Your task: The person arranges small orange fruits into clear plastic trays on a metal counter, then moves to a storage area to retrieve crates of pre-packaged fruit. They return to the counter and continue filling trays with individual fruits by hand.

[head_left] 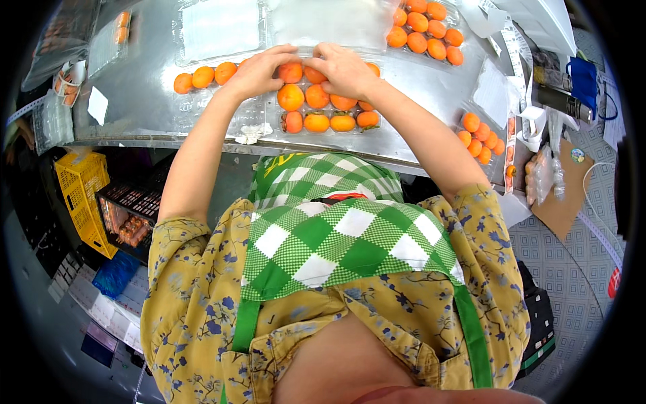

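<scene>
A clear plastic tray [353, 122] of several orange persimmons [290, 97] sits at the front of the steel table. My left hand [261, 73] curls its fingers round a persimmon at the tray's back left corner. Beside it, my right hand [340, 73] is closed over another back-row persimmon, thumb and fingers bent around it. Left of my hands, a row of persimmons [202, 77] lies in clear packaging. A crumpled white paper [253, 132] is near the front edge.
More persimmon trays [418, 23] sit at back right, and a smaller group [482, 132] at right. Empty clear trays [219, 27] lie behind. The table edge [153, 143] runs before me. A yellow crate [79, 192] and black crate [124, 217] stand low at left.
</scene>
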`<state>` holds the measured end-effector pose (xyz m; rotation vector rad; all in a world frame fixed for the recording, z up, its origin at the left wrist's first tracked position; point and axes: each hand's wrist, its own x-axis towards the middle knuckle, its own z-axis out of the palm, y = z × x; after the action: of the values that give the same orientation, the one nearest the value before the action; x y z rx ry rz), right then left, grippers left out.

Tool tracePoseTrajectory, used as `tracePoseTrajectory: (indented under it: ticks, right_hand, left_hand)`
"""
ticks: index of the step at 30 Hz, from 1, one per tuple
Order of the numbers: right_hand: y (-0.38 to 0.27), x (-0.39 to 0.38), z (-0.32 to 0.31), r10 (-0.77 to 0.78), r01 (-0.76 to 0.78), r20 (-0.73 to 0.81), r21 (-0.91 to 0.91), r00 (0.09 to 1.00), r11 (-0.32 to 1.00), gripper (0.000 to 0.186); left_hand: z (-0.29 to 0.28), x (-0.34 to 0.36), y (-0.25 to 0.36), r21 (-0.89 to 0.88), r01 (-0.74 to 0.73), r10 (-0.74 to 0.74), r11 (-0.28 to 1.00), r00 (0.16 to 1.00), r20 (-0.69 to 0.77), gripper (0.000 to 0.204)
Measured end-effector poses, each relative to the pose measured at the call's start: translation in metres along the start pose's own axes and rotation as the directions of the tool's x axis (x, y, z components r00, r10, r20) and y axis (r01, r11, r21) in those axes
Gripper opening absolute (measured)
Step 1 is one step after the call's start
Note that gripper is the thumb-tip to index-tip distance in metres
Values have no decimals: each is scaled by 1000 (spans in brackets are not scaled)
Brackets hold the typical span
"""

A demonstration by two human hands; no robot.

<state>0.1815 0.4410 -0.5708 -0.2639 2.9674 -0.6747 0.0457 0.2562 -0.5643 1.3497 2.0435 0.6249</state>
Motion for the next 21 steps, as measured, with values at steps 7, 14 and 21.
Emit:
tracePoseTrajectory:
  ticks: [7,14,21]
  right_hand:
    - [-5,3,1,47,-47,-11,-17,999,999,45]
    - [-3,4,-2,74,-72,-6,114,997,991,45]
    - [0,3,0,107,-104,-10,183,994,978,46]
  left_hand:
    - [-5,0,7,28,24,-26,999,997,72,62]
    - [-1,2,-4,82,-47,43,996,998,49,61]
    - [2,3,-9,117,-106,103,988,994,34,54]
